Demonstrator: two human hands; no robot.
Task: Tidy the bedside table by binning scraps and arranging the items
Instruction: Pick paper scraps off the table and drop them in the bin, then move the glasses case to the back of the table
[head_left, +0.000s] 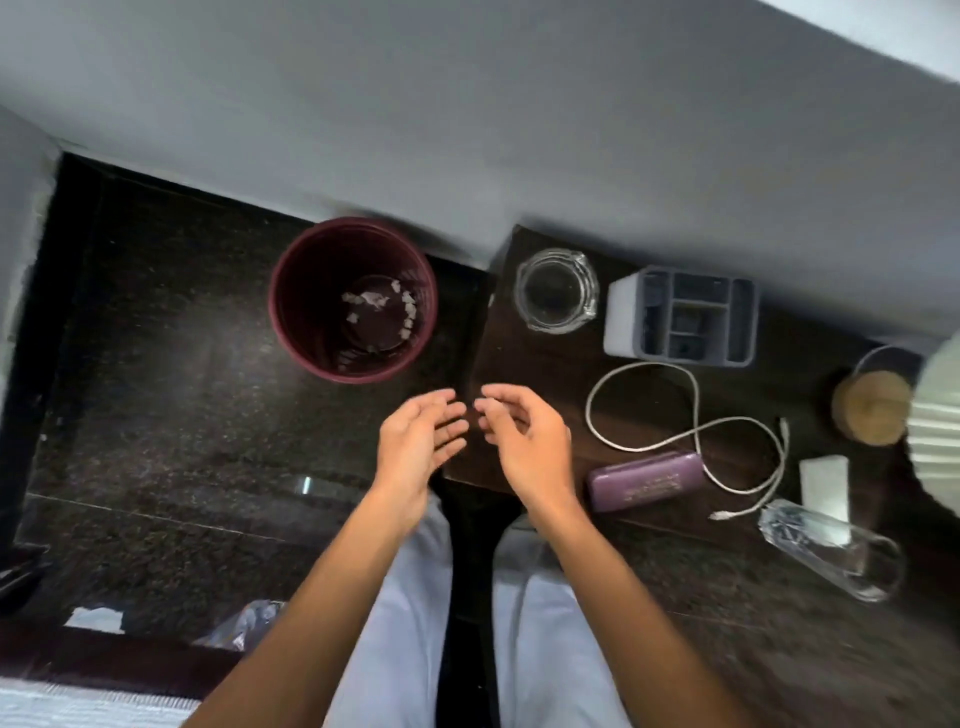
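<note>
Both hands hover at the desk's (540, 364) left edge: left hand (421, 441) and right hand (524, 441) loose-fingered, gripping nothing, fingertips almost meeting. On the floor to the left stands the maroon bin (301, 312), white scraps (379, 306) at its bottom. Right of the hands lie a looped white cable (691, 436) and a purple case (644, 480)

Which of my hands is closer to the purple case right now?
Right. The right hand hovers just beside the purple case; the left hand is farther away, on the right hand's other side.
</note>
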